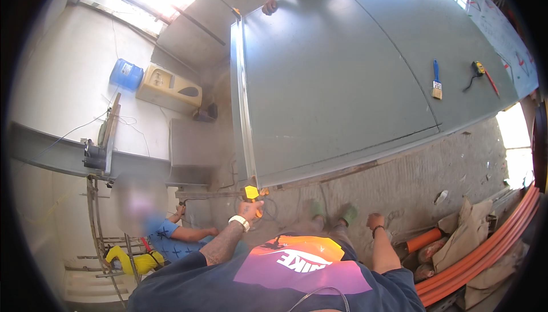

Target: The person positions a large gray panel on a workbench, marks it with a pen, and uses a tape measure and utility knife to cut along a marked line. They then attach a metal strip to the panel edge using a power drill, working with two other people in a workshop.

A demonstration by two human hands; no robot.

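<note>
My left hand, a white watch at its wrist, is closed round the yellow and black handle of a clamp. This clamp sits at the near end of a long metal straightedge. The straightedge lies along the left side of a large grey sheet on a table. Dark lines run across the sheet, one lengthwise and one near its front edge. My right hand hangs low at my right side, its fingers curled and nothing visible in them, away from the table.
Across the table a person's hand rests on the sheet's far edge. A paintbrush, tape measure and red pencil lie at the right. Orange pipes lie at lower right. Another person in a blue shirt is close on my left.
</note>
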